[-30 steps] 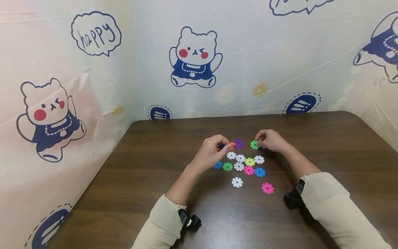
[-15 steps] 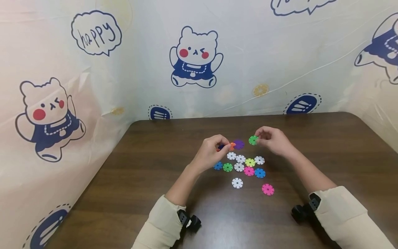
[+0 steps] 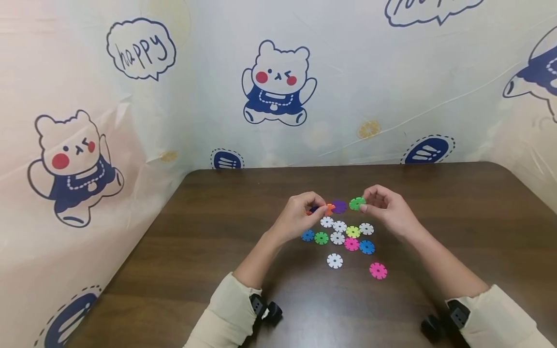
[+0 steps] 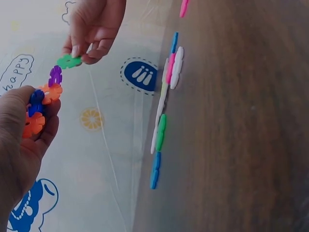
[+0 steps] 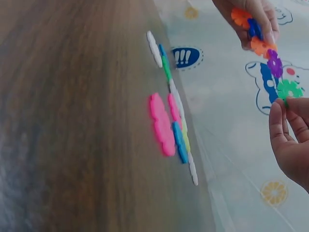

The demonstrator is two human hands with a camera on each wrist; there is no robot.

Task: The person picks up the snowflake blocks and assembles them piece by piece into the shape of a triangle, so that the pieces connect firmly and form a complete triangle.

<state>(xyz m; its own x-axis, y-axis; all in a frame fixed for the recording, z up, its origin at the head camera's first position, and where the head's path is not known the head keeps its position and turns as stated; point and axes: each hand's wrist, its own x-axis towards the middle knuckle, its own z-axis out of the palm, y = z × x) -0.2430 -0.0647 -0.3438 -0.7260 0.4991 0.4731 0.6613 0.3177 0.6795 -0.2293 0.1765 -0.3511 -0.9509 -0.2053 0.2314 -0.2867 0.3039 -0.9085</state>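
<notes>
Flat on counter (image 3: 217, 241): loose discs (image 3: 340, 240). Raised toward far edge: chain of notched discs (image 5: 258, 44), pinched in left grip (image 3: 298, 215); green disc (image 3: 357, 203), rim-pinched in right grip (image 3: 391, 211); cannot tell whether linked. Probably light, stiff, slick; hold by rims, keep slots clear.

In the head view, the left hand (image 3: 298, 216) blocks most of our sight of the blue disc (image 4: 36, 102) and the outer orange disc (image 4: 34, 125). At two o'clock, the edge cuts off a bear (image 3: 537, 70) for us. In the left wrist view, we lose part of that hand at nine o'clock and of a pink disc (image 4: 184, 7) at half past twelve. In the right wrist view, the right hand (image 5: 294, 154) is cut off at three o'clock and the table (image 5: 72, 121) looks blurred to us.
</notes>
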